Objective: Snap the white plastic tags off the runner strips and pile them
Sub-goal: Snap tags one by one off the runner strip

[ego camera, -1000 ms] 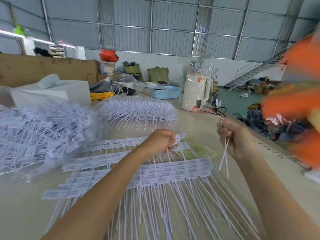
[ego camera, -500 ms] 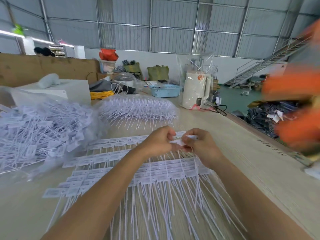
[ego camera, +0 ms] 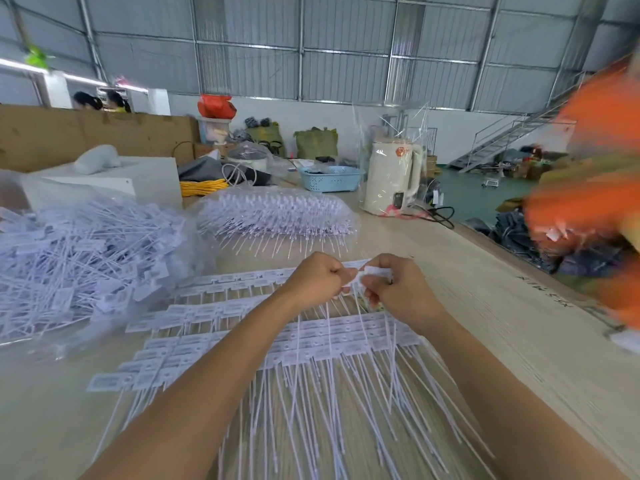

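Several rows of white plastic tags on runner strips [ego camera: 346,336] lie across the wooden table [ego camera: 502,341], their long thin tails pointing toward me. My left hand [ego camera: 313,277] pinches the end of the far strip [ego camera: 242,277]. My right hand [ego camera: 398,289] grips a white tag [ego camera: 377,270] at that same strip end, right against my left fingers. A loose heap of separated tags [ego camera: 79,258] lies at the left in clear plastic.
A bagged stack of tag strips [ego camera: 277,216] sits behind my hands. Farther back stand a cream kettle [ego camera: 393,178], a blue basket [ego camera: 330,178] and a white box [ego camera: 104,183]. A blurred person in orange [ego camera: 588,202] is at the right edge.
My right hand, which was off to the right holding tag tails, has come in to meet my left hand at the strip end and now grips a tag there.
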